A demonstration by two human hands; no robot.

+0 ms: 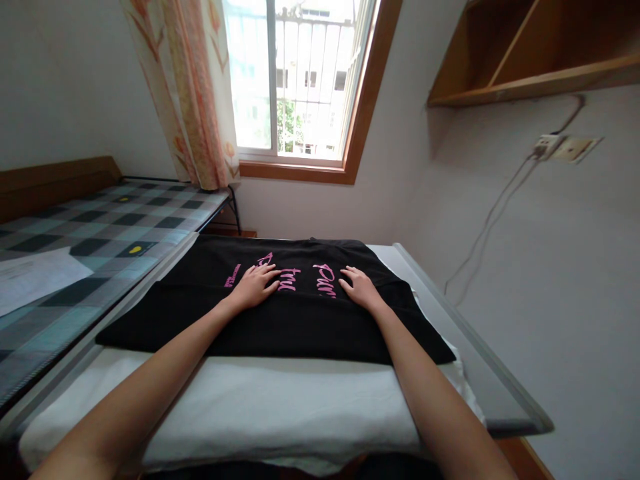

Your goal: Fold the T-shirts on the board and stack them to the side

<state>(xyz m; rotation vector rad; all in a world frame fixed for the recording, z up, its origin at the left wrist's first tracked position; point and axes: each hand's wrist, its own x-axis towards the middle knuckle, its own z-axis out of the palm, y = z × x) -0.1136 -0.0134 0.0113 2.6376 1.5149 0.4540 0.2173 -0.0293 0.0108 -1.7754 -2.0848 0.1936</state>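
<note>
A black garment (280,320) with pink lettering lies spread flat on a white-covered table (260,407). My left hand (256,285) rests palm down on the garment just left of the lettering, fingers stretched out. My right hand (359,285) lies flat on the cloth to the right of the lettering, fingers apart. Neither hand holds anything. Part of the pink print is hidden under both hands.
A bed with a checked teal and black cover (85,247) runs along the left, with a white sheet of paper (35,277) on it. A window (295,80) and patterned curtain (193,93) are ahead. A wall with a socket (565,148) and wooden shelf (530,60) stands at right.
</note>
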